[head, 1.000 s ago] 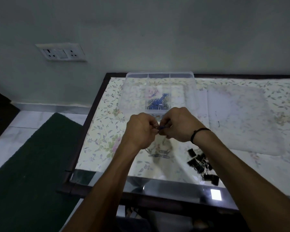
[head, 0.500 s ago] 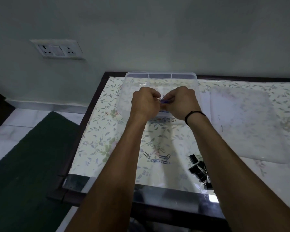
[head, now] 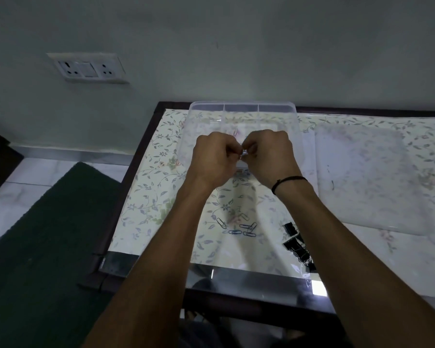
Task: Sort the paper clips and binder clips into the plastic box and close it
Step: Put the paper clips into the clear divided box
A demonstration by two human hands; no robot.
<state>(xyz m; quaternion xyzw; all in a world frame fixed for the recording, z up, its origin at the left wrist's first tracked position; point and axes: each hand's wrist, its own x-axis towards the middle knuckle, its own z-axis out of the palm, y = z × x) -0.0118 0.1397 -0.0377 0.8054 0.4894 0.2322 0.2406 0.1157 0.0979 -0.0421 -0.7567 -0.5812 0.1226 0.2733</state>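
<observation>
Both the left hand (head: 215, 156) and right hand (head: 269, 155) pinch a small paper clip (head: 243, 153) between them, above the clear plastic box (head: 241, 108). Loose paper clips (head: 239, 228) and binder clips (head: 295, 243) lie on the tabletop (head: 148, 209), nearer the person than the hands.

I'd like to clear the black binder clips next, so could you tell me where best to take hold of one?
Probably by the black body of the top binder clip, from above: the binder clips lie piled at the table's near edge, their wire handles tangled.

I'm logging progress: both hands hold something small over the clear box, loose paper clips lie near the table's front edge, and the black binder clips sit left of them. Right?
Not quite. The head view shows the binder clips right of the paper clips, not left. The rest holds.
</observation>
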